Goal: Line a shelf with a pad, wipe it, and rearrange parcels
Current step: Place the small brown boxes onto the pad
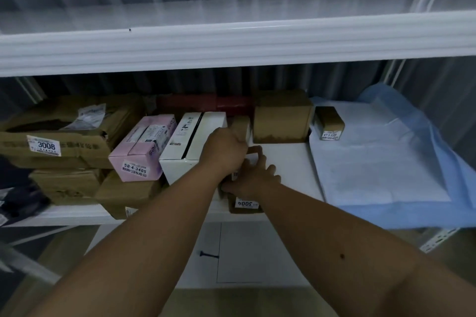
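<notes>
On the shelf [283, 162], both hands' fingers [270, 170] clasp the brown parcel [243, 204] between them.

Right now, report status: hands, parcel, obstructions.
Left hand and right hand both grip the brown cardboard parcel labelled 3004 at the shelf's front edge. White carton tight on its left. Blue-edged pad down, right side.

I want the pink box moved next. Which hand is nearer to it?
Left. The left hand is across the white box from the pink box; the right hand is farther right, on the 3004 parcel.
</notes>
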